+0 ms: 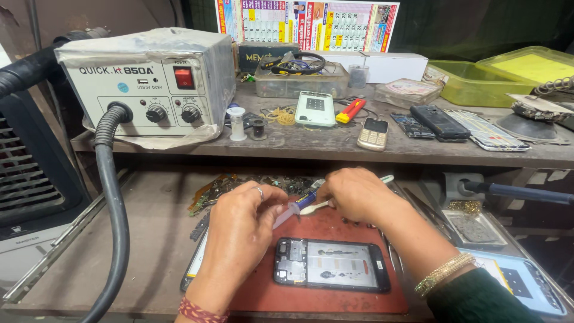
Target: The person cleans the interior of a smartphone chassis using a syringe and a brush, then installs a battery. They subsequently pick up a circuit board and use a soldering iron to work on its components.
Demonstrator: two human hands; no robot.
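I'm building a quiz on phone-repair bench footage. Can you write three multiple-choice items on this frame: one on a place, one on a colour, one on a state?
1. Where does the opened phone lie?
A. on the red mat, below the hands
B. on the upper shelf
C. on top of the hot-air station

2. What colour is the power switch on the hot-air station?
A. green
B. red
C. blue

3. What is between the left hand and the right hand?
A. nothing, both are free
B. a gold keypad phone
C. a small syringe with a blue end

Answers: 1 A, the phone rests back-open on the red mat on the lower bench. 2 B, the rocker switch is red. 3 C, both hands meet on the syringe, beside a white brush handle.
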